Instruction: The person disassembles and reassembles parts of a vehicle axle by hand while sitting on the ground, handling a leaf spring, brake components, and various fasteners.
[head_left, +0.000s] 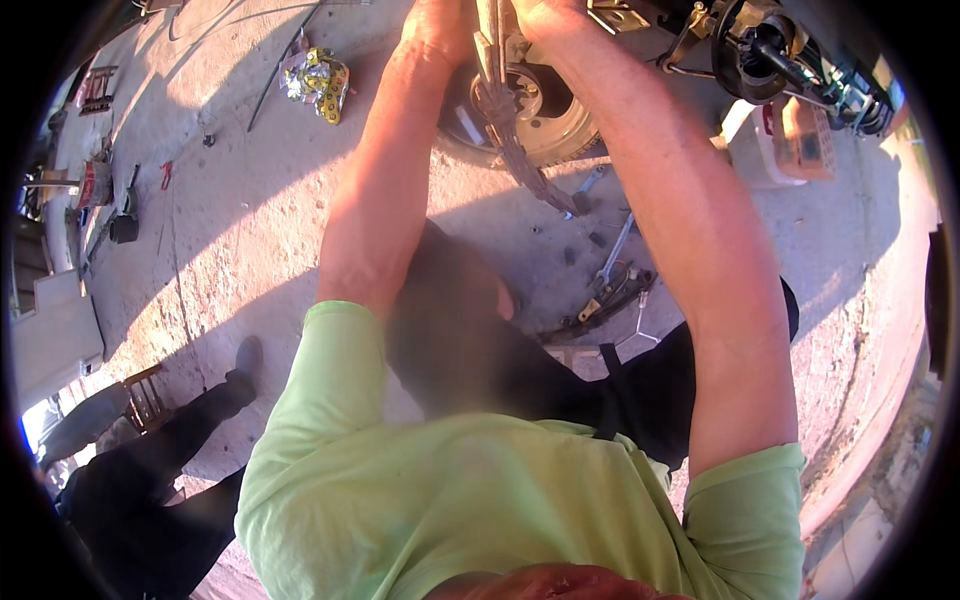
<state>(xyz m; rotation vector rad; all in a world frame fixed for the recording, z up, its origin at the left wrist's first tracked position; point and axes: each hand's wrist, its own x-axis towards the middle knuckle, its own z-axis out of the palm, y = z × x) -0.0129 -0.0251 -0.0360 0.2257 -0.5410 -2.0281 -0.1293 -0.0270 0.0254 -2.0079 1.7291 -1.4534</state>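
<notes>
Both left hand (438, 24) and right hand (548, 12) reach far, fingers cropped, so I cannot tell their state. Near the tyred wheel (552, 132), a wrench (617, 248) lies, presumably for easy reach.

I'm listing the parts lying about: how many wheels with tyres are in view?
1: the wheel, between the left forearm and right forearm, near the top edge. Others may be hidden.

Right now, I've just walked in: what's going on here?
Someone in a green shirt reaches forward. The left hand and right hand, partly cut off by the top edge, are either side of a long brownish piece in front of a wheel; their grip can't be told. A wrench lies on the ground nearby.
</notes>
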